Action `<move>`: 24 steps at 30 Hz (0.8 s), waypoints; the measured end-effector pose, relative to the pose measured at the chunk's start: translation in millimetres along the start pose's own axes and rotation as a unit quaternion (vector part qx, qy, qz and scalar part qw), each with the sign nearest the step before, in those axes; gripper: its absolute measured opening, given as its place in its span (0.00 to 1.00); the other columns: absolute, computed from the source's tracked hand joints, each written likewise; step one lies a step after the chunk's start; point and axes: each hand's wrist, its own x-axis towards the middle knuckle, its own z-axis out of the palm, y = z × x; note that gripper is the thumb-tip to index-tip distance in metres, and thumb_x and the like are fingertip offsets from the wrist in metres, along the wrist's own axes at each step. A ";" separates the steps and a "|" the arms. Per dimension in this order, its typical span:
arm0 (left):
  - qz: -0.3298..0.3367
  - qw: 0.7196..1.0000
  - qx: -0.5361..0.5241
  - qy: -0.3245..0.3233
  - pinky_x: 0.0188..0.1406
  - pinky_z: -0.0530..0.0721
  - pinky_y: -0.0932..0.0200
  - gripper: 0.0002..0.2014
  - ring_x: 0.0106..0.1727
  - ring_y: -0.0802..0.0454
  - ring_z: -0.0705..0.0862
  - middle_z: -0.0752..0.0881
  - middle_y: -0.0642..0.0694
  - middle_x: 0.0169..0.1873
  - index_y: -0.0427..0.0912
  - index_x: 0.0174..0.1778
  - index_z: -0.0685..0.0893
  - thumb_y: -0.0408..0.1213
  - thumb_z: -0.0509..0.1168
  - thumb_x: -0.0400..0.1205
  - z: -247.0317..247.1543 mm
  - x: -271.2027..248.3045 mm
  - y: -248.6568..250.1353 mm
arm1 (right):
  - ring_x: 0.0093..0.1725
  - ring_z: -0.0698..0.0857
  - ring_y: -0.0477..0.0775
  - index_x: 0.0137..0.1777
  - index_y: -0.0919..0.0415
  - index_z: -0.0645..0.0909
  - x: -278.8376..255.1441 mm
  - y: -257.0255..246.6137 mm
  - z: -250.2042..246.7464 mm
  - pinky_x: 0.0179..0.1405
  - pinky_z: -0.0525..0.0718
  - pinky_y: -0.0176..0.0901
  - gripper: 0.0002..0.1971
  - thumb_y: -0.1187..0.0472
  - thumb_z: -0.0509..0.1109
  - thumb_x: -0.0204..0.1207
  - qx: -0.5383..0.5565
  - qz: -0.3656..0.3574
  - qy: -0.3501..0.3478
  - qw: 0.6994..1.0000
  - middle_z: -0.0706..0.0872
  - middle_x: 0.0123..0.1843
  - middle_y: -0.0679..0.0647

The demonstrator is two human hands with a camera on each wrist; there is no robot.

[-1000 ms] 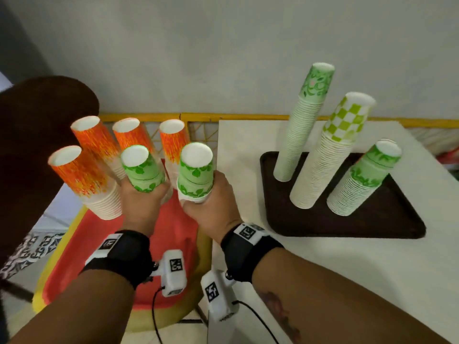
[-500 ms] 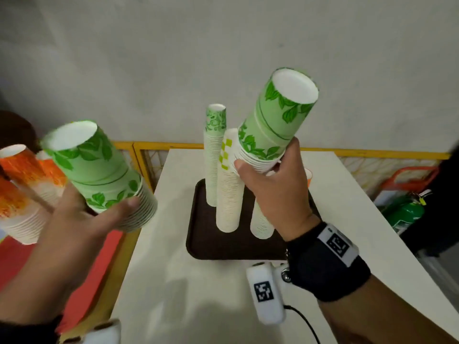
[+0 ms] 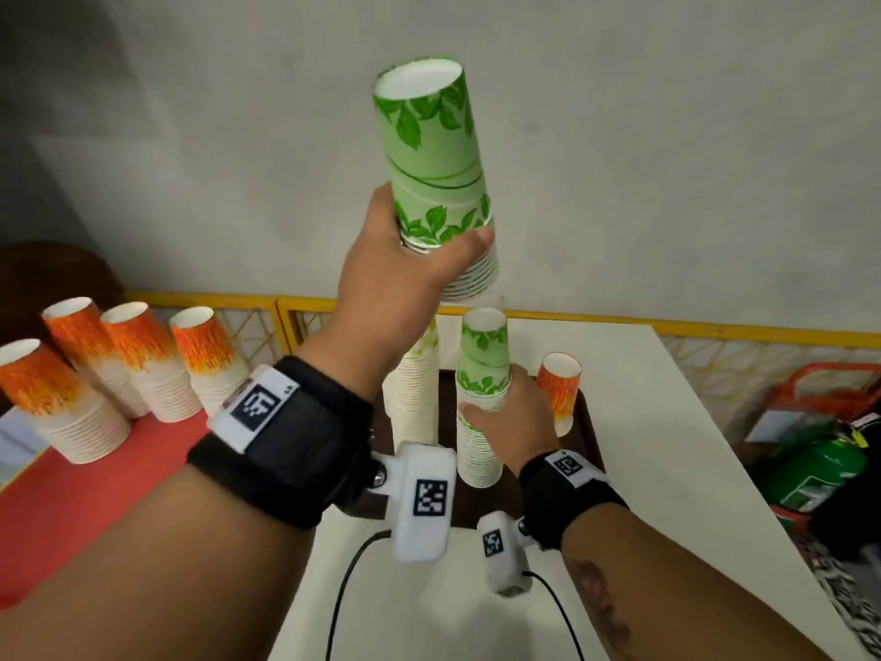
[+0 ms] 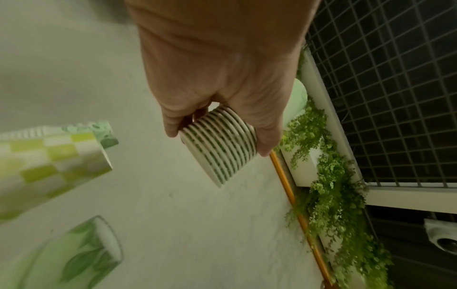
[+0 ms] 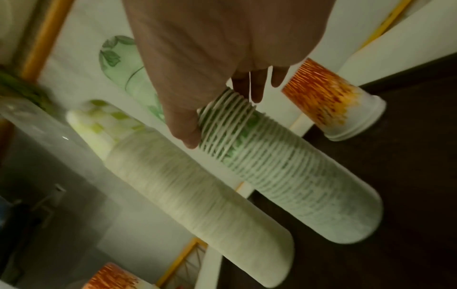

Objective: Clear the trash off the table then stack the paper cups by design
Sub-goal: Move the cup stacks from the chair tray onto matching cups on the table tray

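I'm seeing my left hand (image 3: 395,274) gripping a raised leaf-cup stack (image 3: 436,183). Only the right wrist view is showing my right hand (image 5: 197,64) clasping the tray (image 5: 395,195) stack (image 5: 284,166), orange cup (image 5: 331,101) just right.

A: What is hidden in the head view?

B: The left hand (image 3: 400,274) and forearm cover most of the tall stack of green-checked paper cups (image 3: 414,398), and the dark brown tray (image 3: 587,422) shows only in slivers.

A: And the wrists?

B: In the left wrist view the leafy green cup (image 4: 81,254) is blurred and cut off by the edge. In the right wrist view the right hand (image 5: 222,64) hides the top of the leaf-patterned cup stack (image 5: 284,170).
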 end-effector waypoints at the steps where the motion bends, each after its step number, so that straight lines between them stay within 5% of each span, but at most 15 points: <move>1: 0.000 1.000 0.008 0.001 0.60 0.86 0.51 0.28 0.55 0.62 0.87 0.88 0.59 0.54 0.55 0.65 0.76 0.49 0.78 0.70 7.9 2.3 -0.4 | 0.52 0.88 0.51 0.55 0.45 0.76 -2.4 5.2 4.1 0.53 0.88 0.54 0.33 0.31 0.71 0.51 -0.001 0.010 -0.004 1.000 0.87 0.51 0.44; 7: -0.006 0.999 0.052 -0.014 0.45 0.81 0.73 0.28 0.50 0.69 0.85 0.87 0.57 0.52 0.48 0.65 0.75 0.47 0.78 0.73 55.0 6.9 -34.9 | 0.52 0.88 0.55 0.57 0.52 0.76 -1.4 9.5 8.9 0.51 0.87 0.55 0.36 0.31 0.69 0.52 -0.014 0.026 0.006 1.000 0.88 0.51 0.48; 12: -0.034 0.995 0.091 -0.025 0.49 0.86 0.61 0.27 0.51 0.59 0.86 0.86 0.54 0.52 0.51 0.61 0.75 0.49 0.79 0.70 76.2 -2.9 -87.7 | 0.50 0.87 0.55 0.56 0.53 0.75 -3.9 11.0 12.9 0.49 0.87 0.57 0.36 0.29 0.72 0.53 -0.021 0.026 0.021 0.999 0.87 0.49 0.49; 19: -0.116 0.985 0.124 -0.031 0.55 0.84 0.56 0.27 0.53 0.54 0.84 0.85 0.52 0.52 0.49 0.60 0.74 0.48 0.79 0.70 83.9 -24.1 -139.5 | 0.53 0.85 0.57 0.60 0.57 0.77 -3.2 7.8 9.8 0.55 0.85 0.57 0.38 0.32 0.57 0.55 -0.022 -0.011 0.022 0.999 0.86 0.52 0.53; 24: -0.170 0.977 0.114 -0.066 0.62 0.83 0.54 0.41 0.61 0.54 0.83 0.83 0.52 0.60 0.47 0.73 0.67 0.50 0.80 0.68 71.6 -32.7 -136.5 | 0.53 0.87 0.53 0.61 0.52 0.76 -10.3 18.0 14.5 0.52 0.87 0.57 0.34 0.35 0.71 0.56 0.021 0.002 0.029 0.999 0.87 0.52 0.48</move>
